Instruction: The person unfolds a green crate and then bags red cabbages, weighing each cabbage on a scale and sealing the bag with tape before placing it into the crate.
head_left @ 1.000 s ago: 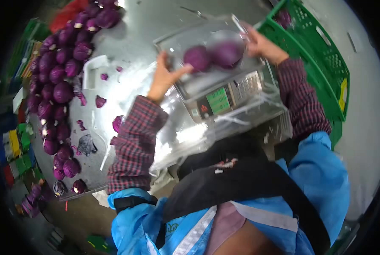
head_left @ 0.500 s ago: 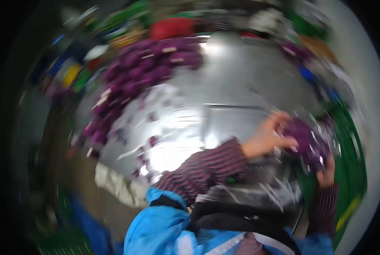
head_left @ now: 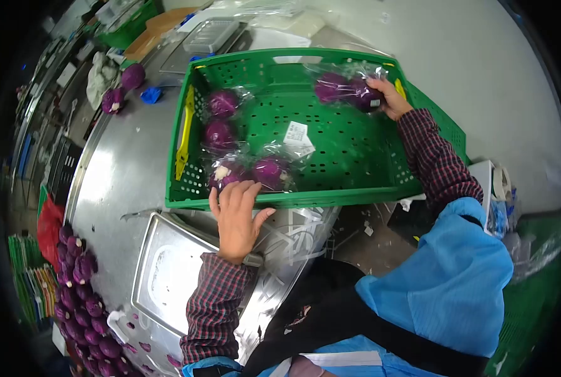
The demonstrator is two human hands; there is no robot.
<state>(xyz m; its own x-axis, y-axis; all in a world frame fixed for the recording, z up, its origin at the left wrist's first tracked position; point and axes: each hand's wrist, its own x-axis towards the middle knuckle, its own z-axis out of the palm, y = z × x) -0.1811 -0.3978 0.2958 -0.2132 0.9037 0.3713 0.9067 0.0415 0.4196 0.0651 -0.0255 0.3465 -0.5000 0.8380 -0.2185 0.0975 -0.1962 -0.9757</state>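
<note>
A green crate [head_left: 331,198] with yellow handles stands before me, holding several purple cabbages in clear film. My right hand [head_left: 390,98] grips a wrapped cabbage [head_left: 362,95] at the crate's back right, beside another wrapped cabbage [head_left: 332,88]. At the near left rim my left hand [head_left: 235,217] has its fingers spread, fingertips at a wrapped cabbage [head_left: 226,174]. Next to that one is a further wrapped cabbage [head_left: 271,173]. Two more, a middle one [head_left: 219,135] and a back one [head_left: 223,103], line the left wall. A white label [head_left: 299,138] lies on the crate floor.
Many unwrapped cabbages [head_left: 89,327] are heaped at the lower left of the metal table [head_left: 114,176]. A metal tray [head_left: 167,283] lies near my left forearm. Two loose cabbages [head_left: 133,76] and a blue item [head_left: 150,95] sit at the back left, near a clear plastic box [head_left: 210,36].
The view has swung right to the green crate. My hands, earlier together at a wrapped cabbage, are now apart: the left at the near rim, the right at the back right.
</note>
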